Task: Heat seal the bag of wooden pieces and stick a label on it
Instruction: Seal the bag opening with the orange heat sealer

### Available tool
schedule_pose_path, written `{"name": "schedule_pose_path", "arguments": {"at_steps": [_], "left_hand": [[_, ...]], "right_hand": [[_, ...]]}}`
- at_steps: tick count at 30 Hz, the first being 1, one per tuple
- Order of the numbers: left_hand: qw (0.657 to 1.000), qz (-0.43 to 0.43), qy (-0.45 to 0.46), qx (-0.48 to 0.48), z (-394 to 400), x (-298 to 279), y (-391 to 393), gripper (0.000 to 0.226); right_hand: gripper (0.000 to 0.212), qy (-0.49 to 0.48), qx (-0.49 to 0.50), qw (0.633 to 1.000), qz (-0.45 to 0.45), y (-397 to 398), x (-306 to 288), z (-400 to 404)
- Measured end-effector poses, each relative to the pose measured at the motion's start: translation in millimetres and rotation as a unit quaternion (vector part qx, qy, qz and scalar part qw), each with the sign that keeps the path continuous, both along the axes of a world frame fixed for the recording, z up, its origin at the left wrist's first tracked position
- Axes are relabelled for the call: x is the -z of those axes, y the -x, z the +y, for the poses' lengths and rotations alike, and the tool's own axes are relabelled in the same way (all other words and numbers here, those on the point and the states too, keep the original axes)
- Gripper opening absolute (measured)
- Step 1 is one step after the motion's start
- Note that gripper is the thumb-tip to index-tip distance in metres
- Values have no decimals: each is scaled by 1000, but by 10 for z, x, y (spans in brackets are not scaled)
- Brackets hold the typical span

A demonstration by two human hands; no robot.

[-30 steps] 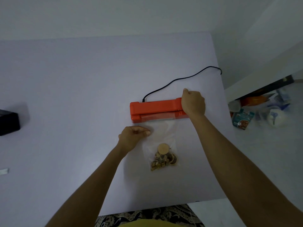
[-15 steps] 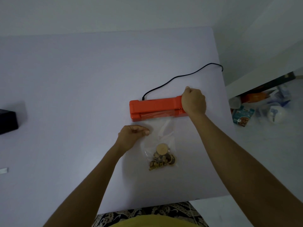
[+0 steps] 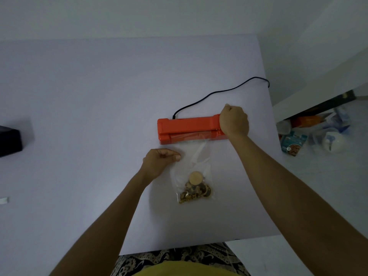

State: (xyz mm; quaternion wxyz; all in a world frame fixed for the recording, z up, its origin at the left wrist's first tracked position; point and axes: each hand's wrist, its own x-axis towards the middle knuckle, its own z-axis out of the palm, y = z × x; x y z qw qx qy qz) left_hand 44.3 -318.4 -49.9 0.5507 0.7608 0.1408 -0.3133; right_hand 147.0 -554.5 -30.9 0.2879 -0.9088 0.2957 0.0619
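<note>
A clear plastic bag (image 3: 194, 174) lies flat on the desk (image 3: 99, 96), its top edge tucked into the slot of an orange heat sealer (image 3: 187, 128) just beyond it. The upper part of the bag is wrinkled and empty; the wooden pieces (image 3: 194, 189) sit heaped at its near end, a pale round disc on top of smaller, darker bits. The sealer is a long bar lying crosswise, lid down on the bag's edge, a black cord (image 3: 219, 93) running from its back.

Glossy clear plastic bag (image 3: 196, 166), smooth orange plastic sealer (image 3: 187, 127), matt table (image 3: 99, 96)
</note>
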Motion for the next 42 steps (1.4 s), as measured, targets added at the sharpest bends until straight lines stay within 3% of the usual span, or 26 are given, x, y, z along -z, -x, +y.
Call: {"name": "schedule_pose_path", "arguments": {"at_steps": [28,35,39,42], "left_hand": [[1000,-10,17,-9,-13,2,12,8],[1000,-14,13,-6,-3,39,7,7],[1000,-19,0,-4,-1,57,5,6],[1000,-18,-7,-4,6,72,3,4]], "right_hand": [[50,-4,-4,1000,9,-4,-94,30],[45,-25,-136,979,-151,99,-286,-43],[35,59,-306,923,-228,219,-493,-218],[51,90,-408,882,-220,299,-625,-423]]}}
